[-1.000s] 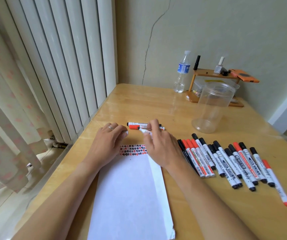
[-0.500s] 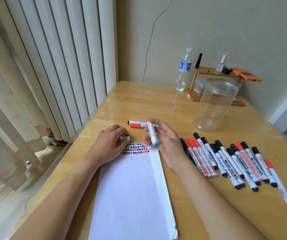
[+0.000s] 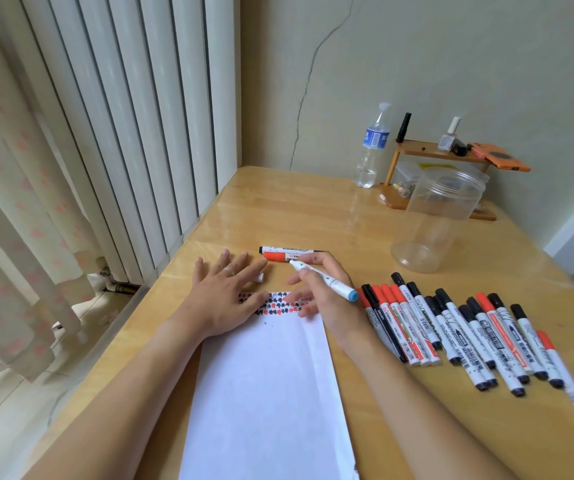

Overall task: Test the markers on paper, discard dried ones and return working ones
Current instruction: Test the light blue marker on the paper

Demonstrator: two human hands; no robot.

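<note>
Right hand point(image 3: 327, 296) grips an uncapped marker point(image 3: 323, 278) above the paper point(image 3: 268, 393); left hand point(image 3: 223, 296) lies flat on it. Two markers point(image 3: 289, 253) tested, a long row point(image 3: 469, 334) waits

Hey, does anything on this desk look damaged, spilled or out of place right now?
The paper has a torn, ragged near-right corner. A long crack runs up the wall behind the table. A loose white cap lies by the left hand. Nothing looks spilled.
</note>
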